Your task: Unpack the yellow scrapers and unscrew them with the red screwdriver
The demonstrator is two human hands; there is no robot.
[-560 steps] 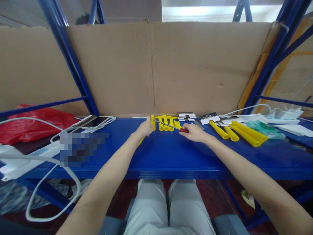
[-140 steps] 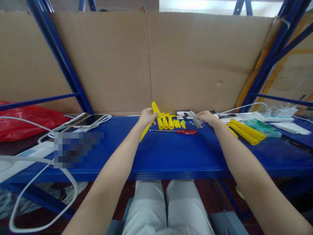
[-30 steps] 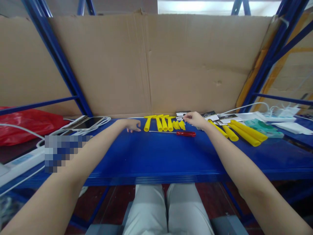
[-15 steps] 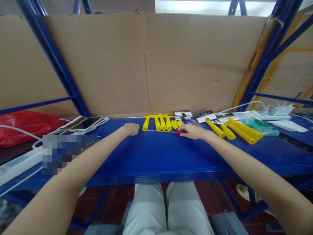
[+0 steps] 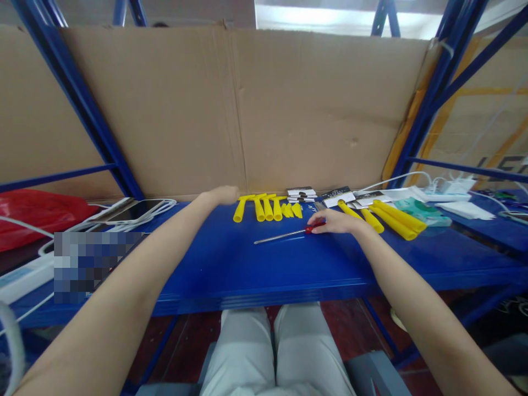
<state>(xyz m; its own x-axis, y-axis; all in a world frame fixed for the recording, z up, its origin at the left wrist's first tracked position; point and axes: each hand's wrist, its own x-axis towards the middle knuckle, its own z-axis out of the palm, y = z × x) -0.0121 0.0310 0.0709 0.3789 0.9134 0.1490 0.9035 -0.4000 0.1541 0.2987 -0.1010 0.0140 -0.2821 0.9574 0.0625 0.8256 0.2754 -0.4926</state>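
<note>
My right hand [image 5: 333,221] is closed around the red handle of a screwdriver [image 5: 282,237]. Its long metal shaft points left, just over the blue tabletop. My left hand [image 5: 225,195] is at the back of the table, beside the crossbar end of the leftmost yellow T-shaped piece [image 5: 238,210]. Its fingers are blurred and partly hidden, so I cannot make out a grip. More yellow T-shaped pieces [image 5: 268,210] stand in a row to the right. Several small yellow pieces [image 5: 291,209] lie beside them, with tiny light-coloured bits [image 5: 312,208] nearby.
Black-and-white cards [image 5: 301,194] are stacked at the back. Yellow tubular handles with cards [image 5: 398,220] lie right of my right hand, near a green plastic packet [image 5: 423,212]. On the left are a phone-like device [image 5: 134,212], white cables and a red bag [image 5: 45,217]. Cardboard [image 5: 165,110] walls off the back.
My left hand has moved back towards the cardboard, beside the leftmost yellow piece. The screwdriver in my right hand has swung its tip nearer to me, away from the yellow row.
</note>
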